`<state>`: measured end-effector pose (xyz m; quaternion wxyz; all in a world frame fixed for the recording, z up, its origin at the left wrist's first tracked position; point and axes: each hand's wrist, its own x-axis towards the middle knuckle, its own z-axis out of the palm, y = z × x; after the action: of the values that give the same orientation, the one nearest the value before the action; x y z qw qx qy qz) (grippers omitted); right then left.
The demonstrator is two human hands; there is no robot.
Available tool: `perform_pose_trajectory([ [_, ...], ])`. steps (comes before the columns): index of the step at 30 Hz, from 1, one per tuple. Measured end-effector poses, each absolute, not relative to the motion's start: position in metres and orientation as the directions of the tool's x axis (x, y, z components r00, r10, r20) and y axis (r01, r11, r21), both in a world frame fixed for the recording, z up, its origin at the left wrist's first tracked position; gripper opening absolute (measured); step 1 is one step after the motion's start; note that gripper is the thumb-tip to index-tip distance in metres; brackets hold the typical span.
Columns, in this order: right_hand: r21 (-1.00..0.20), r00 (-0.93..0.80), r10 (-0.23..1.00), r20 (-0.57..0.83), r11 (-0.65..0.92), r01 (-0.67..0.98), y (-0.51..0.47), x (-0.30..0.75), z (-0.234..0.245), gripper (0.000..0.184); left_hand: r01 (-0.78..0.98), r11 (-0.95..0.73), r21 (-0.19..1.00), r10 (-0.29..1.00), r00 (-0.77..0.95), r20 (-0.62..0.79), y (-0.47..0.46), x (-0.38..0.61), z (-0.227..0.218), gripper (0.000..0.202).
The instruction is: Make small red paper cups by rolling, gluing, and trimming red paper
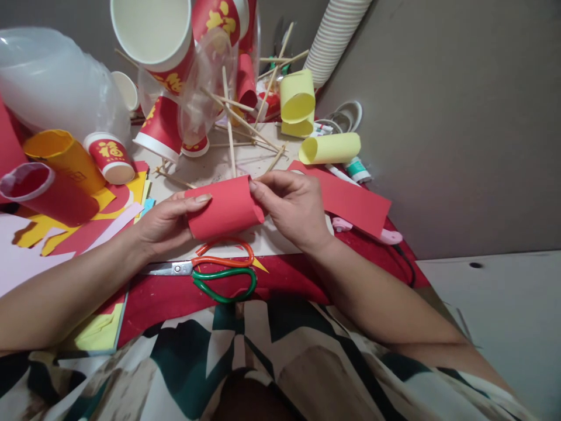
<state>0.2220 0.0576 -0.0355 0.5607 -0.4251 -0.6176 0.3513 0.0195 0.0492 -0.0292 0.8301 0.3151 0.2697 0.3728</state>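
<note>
Head view. Red paper tube (221, 209) held just beyond the scissors (187, 268): rolled; whether fastened, cannot tell. Left hand (169, 222) grips one end, right hand (295, 204) pinches the other's rim. Long axis crosswise, near parallel to scissors, right end angled slightly away. Right of scissors, red sheet (356, 202) remains unrolled.

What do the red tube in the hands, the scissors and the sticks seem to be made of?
The red tube: probably matte paper or thin card, judging by its thin edge. The scissors: shiny grey blades look like metal; glossy orange and green handles may be plastic-coated. The sticks: likely wood or bamboo, dull and tan.
</note>
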Motion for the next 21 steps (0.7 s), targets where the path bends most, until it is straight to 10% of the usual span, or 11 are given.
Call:
perform_pose_trajectory([
  [21, -0.768, -0.056, 0.807, 0.588, 0.579, 0.276, 0.0569, 0.2297, -0.0377, 0.016, -0.417, 0.525, 0.742, 0.773, 0.597, -0.212, 0.0443, 0.0199, -0.0279, 0.029],
])
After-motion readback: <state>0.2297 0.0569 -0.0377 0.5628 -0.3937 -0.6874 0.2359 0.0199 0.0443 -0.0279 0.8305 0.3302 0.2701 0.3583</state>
